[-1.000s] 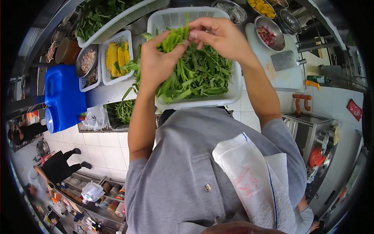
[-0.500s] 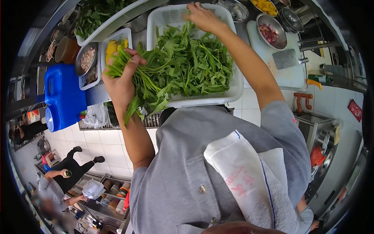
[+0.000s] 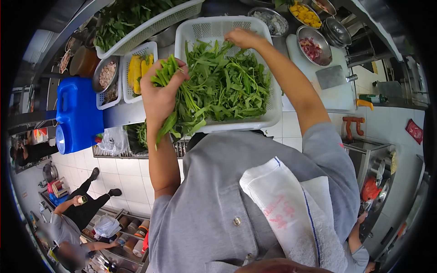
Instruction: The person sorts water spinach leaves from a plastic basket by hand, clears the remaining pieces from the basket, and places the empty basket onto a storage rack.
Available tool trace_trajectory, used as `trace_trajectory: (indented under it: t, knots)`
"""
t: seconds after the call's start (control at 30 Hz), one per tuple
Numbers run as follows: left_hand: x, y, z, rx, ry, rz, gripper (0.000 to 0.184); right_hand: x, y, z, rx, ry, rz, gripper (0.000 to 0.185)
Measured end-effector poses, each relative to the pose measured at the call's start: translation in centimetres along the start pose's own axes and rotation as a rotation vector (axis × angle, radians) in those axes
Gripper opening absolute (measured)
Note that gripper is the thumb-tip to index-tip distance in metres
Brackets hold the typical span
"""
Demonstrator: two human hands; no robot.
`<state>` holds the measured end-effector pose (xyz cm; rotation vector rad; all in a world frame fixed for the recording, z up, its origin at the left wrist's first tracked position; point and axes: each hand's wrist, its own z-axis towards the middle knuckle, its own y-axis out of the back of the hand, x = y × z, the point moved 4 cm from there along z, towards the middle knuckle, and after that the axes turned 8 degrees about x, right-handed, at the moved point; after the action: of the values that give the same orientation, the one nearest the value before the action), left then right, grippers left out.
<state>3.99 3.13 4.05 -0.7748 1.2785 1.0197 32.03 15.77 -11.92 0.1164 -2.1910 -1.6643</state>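
Note:
My left hand (image 3: 160,93) is wrapped round a bunch of water spinach (image 3: 184,98), its cut stems poking up past the thumb and its leaves trailing right. A white perforated basket (image 3: 274,109) lies under the greens, with more loose leafy water spinach (image 3: 239,86) heaped in it. At the far side of the heap, my right hand (image 3: 244,39) has its fingers pinched together at the tops of the greens. What exactly sits between those fingertips is small and partly hidden.
Left stand a blue jug (image 3: 77,107), a basket of yellow pieces (image 3: 135,75) and a bowl of chopped meat (image 3: 107,75). A cutting board (image 3: 339,98) with a cleaver (image 3: 331,77) and a bowl of red pieces (image 3: 314,48) is on the right. Another person (image 3: 68,227) works behind.
My right hand has come down from above the basket's far rim to the heap of greens. My left hand has shifted right and slightly lower in view, still gripping the bunch.

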Motion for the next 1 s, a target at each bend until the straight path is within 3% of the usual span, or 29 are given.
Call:
trace_trajectory:
  t: [0.03,0.1,0.23,0.3,0.33,0.4,0.53,0.6,0.73,0.83,0.9,1.0]
  knots:
    - [0.1,0.0,0.0,0.004,-0.003,0.005,0.010,-0.2,0.3,0.5,-0.003,0.005,0.003,0.026]
    - [0.1,0.3,-0.1,-0.011,0.020,0.020,0.011,-1.1,-0.7,1.0,0.282,-0.049,-0.130,0.025]
    - [0.9,0.1,0.1,-0.023,0.026,0.014,0.011,-1.9,-1.8,-0.9,0.413,0.026,0.005,0.017]
    - [1.3,-0.2,0.0,-0.009,0.036,0.003,0.011,-2.3,-2.1,-0.9,0.156,-0.017,-0.128,0.011]
    - [1.4,-0.2,0.0,-0.008,0.050,-0.002,0.011,-2.8,-2.7,-1.0,0.155,-0.018,-0.131,0.011]
    - [1.1,-0.2,-0.1,0.002,0.047,0.018,0.012,-3.0,-2.8,-1.2,-0.056,0.154,-0.254,0.005]
    - [1.0,0.4,0.1,-0.012,0.056,0.024,0.012,-1.2,2.1,-2.9,-0.079,0.137,-0.032,0.007]
    - [1.3,0.3,0.3,-0.005,0.037,0.016,0.012,-1.3,4.3,-3.3,-0.100,0.075,0.282,0.010]
    - [1.4,-0.9,0.7,-0.003,-0.011,0.081,0.013,2.0,9.3,-6.3,-0.190,0.062,0.199,0.011]
    - [1.3,-1.5,0.7,-0.049,-0.045,0.135,0.013,5.1,12.6,-8.8,-0.106,0.048,0.011,0.015]
    - [1.1,-1.7,0.8,-0.087,-0.063,0.152,0.014,5.8,13.3,-9.7,-0.082,0.100,0.044,0.016]
    - [-0.2,-2.1,0.8,-0.147,-0.226,0.415,0.017,7.4,14.2,-11.7,-0.051,0.177,0.136,0.016]
